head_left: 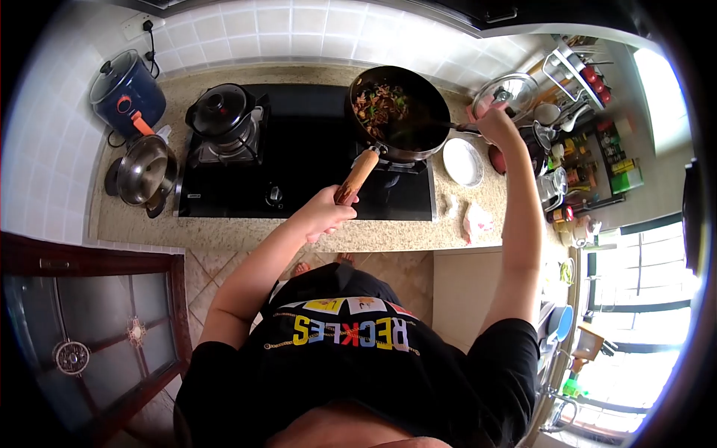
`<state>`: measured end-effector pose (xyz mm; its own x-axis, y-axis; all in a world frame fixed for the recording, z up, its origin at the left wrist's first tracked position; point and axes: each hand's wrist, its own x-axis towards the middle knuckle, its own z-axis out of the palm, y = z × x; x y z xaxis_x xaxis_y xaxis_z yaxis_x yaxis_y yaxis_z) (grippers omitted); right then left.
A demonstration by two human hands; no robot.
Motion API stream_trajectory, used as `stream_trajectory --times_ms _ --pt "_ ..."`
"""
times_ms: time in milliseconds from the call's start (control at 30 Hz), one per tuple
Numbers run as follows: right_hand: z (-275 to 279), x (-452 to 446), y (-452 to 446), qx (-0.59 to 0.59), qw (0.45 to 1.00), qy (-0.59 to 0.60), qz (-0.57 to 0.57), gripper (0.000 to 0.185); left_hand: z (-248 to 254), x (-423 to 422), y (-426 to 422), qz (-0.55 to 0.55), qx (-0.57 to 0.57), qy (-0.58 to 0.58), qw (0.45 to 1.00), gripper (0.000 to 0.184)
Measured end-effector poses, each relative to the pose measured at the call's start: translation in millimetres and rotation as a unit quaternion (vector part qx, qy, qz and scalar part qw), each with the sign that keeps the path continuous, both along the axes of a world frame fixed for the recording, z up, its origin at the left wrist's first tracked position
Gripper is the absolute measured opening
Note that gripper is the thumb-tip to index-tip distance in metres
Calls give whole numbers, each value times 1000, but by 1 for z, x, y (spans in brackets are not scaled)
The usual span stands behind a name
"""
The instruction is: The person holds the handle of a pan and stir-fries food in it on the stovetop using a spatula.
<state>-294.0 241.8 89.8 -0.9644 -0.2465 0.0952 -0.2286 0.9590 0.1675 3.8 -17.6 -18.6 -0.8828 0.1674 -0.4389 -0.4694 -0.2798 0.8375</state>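
Note:
A dark wok [424, 112] is tilted over the right side of the black stove, with chopped, browned food and green bits [381, 107] gathered on its left side. My left hand [325, 214] is wrapped round the end of the wok's wooden handle [358, 176]. At the wok's right rim, my right hand [494, 123] is closed on the handle of a metal spatula [464, 128], whose far end reaches into the dark wok and is hard to make out. Just below that spatula, a white plate [463, 163] lies on the counter.
A lidded black pot [221, 112] stands on the left burner. Left of the stove are a metal pan [143, 170] and a blue cooker [128, 95]. A glass lid [515, 94], bottles and a utensil rack crowd the right. A crumpled bag [478, 222] lies near the counter's front edge.

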Motion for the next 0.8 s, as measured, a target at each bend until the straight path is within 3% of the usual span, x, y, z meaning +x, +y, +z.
stream_trajectory --times_ms 133,200,367,500,600,667,800 --pt "-9 40 -35 -125 977 -153 82 41 0 -2 -4 -12 21 -15 1000 33" --pt "-9 65 -39 -185 965 -103 158 34 2 -3 -5 -14 30 -14 999 32" --pt "33 116 -36 -113 968 -61 217 25 2 -3 -6 -16 57 -15 998 30" --pt "84 157 -33 -132 953 -61 265 17 3 -2 -8 -17 60 -7 998 28" --pt "63 166 -46 -82 949 -37 303 12 4 -3 -6 -10 54 -5 998 26" --pt "26 150 -68 27 976 -18 215 10 2 -1 -5 -4 46 0 999 26" --pt "15 109 -56 -1 986 23 164 11 -1 0 -10 1 62 -1 998 25"
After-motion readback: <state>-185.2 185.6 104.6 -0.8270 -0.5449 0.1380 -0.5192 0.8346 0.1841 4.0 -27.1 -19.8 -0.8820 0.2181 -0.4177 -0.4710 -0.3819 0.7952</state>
